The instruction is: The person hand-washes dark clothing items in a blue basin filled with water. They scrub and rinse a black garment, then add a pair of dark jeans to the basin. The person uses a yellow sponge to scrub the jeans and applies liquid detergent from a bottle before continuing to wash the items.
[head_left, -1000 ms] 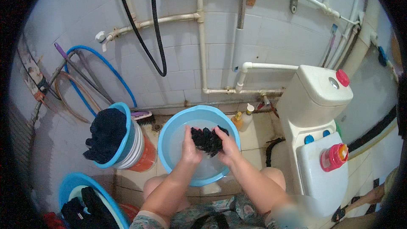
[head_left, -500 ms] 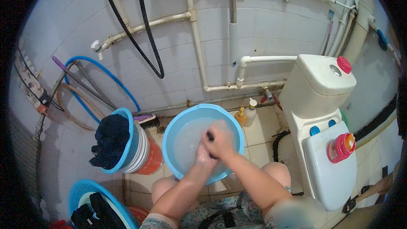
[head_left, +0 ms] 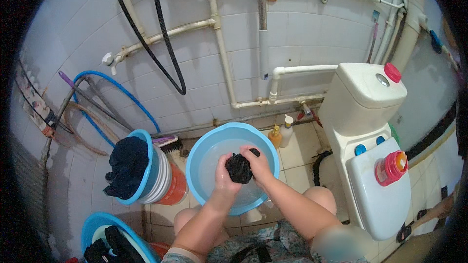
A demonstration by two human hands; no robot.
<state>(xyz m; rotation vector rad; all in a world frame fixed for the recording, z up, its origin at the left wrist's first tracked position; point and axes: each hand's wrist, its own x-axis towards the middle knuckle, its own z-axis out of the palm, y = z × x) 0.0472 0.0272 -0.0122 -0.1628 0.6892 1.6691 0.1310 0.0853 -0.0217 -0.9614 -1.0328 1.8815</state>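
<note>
Over a light blue basin [head_left: 195, 180] of cloudy water, both my hands grip a small bunched black cloth [head_left: 238, 168]. My left hand [head_left: 224, 174] wraps its left side. From the right, my right hand [head_left: 260, 163] closes on it, and a dark bit of the cloth pokes out above those fingers. Whether the cloth is a sock or some other small garment cannot be made out. It hangs just above the water, mostly uncovered between the two hands.
Left of the basin, a blue tub [head_left: 147, 139] with dark clothes sits on an orange-and-white bucket [head_left: 173, 185]. Another blue tub [head_left: 90, 224] holds black clothes at lower left. Two pump bottles [head_left: 285, 132] stand behind right, beside a toilet [head_left: 380, 190] bearing a pink jar [head_left: 387, 169].
My hands were pressed together around the cloth, the right one blurred by motion. Now they have drawn slightly apart, and the black bundle shows between them.
</note>
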